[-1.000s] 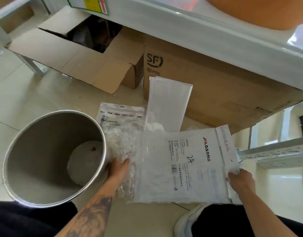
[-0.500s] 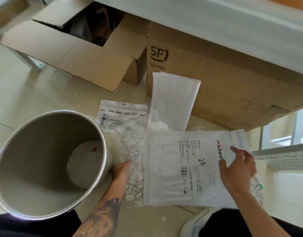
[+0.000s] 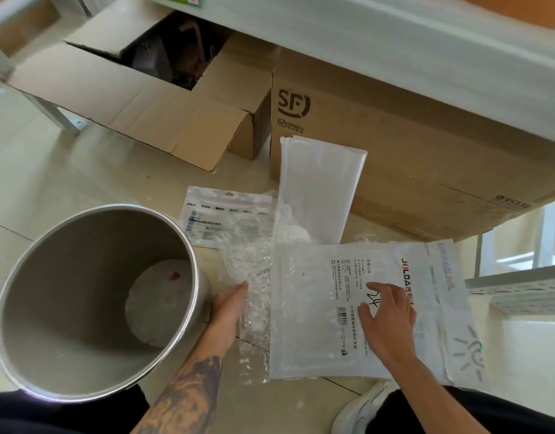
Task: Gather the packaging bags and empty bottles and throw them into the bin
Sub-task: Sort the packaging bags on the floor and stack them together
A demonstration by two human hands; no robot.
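Packaging bag lay flat at lower centre, under the right hand, fingers spread, grasping nothing. Left hand touched the crumpled wrap, unclenched; bin stood just left.

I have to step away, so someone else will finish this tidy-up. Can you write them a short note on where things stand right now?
Left hand: fingers straight, at the edge of the crinkled clear bag, right beside the bin.
Right hand: open, fingers spread over the big printed bag.
Also on the floor: a small labelled bag, and a plain white bag propped against the cardboard box.
Done: none of these bags is in the bin yet; something pale lies at its bottom.
Left: gather all four bags and drop them in. No bottles in view.
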